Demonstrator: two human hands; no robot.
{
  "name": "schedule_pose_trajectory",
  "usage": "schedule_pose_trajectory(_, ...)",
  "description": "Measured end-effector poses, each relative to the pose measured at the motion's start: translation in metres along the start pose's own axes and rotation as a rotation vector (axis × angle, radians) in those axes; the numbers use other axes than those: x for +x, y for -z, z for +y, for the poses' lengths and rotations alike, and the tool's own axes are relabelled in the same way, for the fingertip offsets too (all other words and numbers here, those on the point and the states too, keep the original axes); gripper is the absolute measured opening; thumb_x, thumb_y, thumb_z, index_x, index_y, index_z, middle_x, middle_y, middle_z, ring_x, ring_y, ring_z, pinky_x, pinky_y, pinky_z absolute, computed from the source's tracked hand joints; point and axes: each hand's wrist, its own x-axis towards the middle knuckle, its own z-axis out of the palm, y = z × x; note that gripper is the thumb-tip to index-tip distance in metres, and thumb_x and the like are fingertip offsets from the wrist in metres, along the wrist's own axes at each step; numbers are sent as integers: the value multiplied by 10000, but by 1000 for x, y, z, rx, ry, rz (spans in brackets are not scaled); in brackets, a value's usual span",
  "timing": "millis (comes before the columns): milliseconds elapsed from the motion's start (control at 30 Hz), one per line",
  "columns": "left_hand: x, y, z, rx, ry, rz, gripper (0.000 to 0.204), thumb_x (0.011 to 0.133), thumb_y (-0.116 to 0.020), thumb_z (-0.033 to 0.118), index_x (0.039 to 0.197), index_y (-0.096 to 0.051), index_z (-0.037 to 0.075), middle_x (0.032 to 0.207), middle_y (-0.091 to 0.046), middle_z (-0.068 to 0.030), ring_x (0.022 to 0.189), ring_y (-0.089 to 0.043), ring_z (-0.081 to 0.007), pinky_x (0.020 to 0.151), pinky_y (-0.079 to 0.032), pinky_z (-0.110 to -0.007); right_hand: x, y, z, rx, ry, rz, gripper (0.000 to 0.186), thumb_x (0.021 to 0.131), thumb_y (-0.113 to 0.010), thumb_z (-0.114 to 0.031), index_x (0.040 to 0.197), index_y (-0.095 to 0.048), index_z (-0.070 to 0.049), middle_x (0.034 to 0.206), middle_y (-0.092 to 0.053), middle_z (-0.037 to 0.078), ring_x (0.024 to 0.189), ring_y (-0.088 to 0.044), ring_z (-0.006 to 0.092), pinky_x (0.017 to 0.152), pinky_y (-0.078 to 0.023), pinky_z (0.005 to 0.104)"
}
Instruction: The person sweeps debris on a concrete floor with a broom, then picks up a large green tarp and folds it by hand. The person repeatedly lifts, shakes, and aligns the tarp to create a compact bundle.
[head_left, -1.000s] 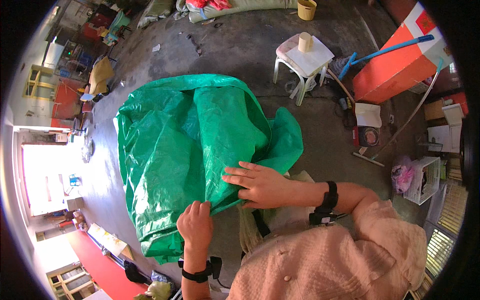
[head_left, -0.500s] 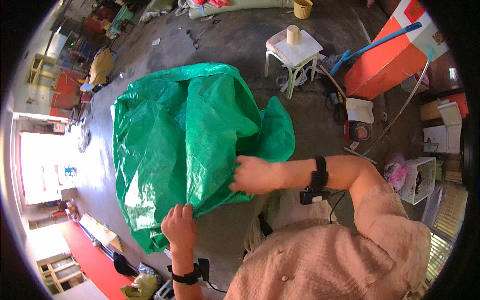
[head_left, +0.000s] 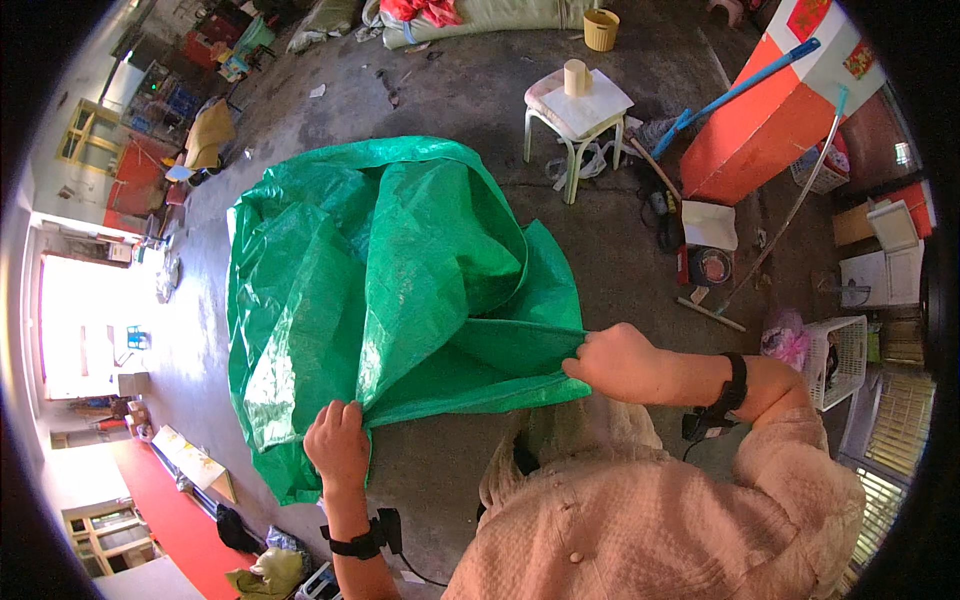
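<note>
A large green tarpaulin (head_left: 310, 290), shiny and creased, hangs spread in front of me with folds bunched across its middle. My left hand (head_left: 338, 440) grips its near edge with closed fingers, at the lower left. Further right, my right hand (head_left: 622, 362) is closed on the right end of the same edge. Between both hands that edge runs nearly straight and taut, with a loose fold standing open just beyond it. Black bands with small devices are strapped round both wrists.
Ahead right stands a white stool (head_left: 580, 112) bearing a roll (head_left: 577, 78). Beyond are a yellow bucket (head_left: 601, 31) and a long wrapped bundle (head_left: 500, 24). At right, a red-and-white pillar (head_left: 745, 140) has mops leaning near it; a white basket (head_left: 838, 362) sits closer.
My right hand has moved right, away from the left, pulling the tarpaulin's near edge out straight. My left hand has shifted slightly left, still gripping.
</note>
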Motion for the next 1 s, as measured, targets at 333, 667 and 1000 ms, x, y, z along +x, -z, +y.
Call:
schedule_pose_trajectory(333, 28, -1, -6, -29, 16, -10, 225, 583, -550, 21, 798, -522, 80, 726, -483, -77, 681, -542, -279, 523, -417, -397, -12, 47, -2, 183, 416, -14, 19, 720, -534, -153, 723, -544, -138, 768, -587, 25, 853, -601, 190, 918, -404, 438)
schedule_pose_trajectory(667, 39, -10, -18, 14, 49, -27, 231, 573, -554, 17, 788, -500, 81, 741, -479, -79, 705, -541, -277, 526, -410, -403, -38, 47, 9, 161, -175, -663, 283, 719, -602, -235, 939, -541, -69, 665, -576, 118, 735, -607, 306, 581, -454, 469)
schedule_pose_trajectory(1000, 35, -16, -25, 16, 34, -4, 220, 573, -552, 27, 787, -525, 70, 711, -482, -88, 678, -541, -289, 534, -415, -403, -95, -81, 33, 986, -282, -928, 655, 748, -687, -319, 1303, -397, -128, 1079, -556, 181, 951, -575, 312, 720, -485, 424)
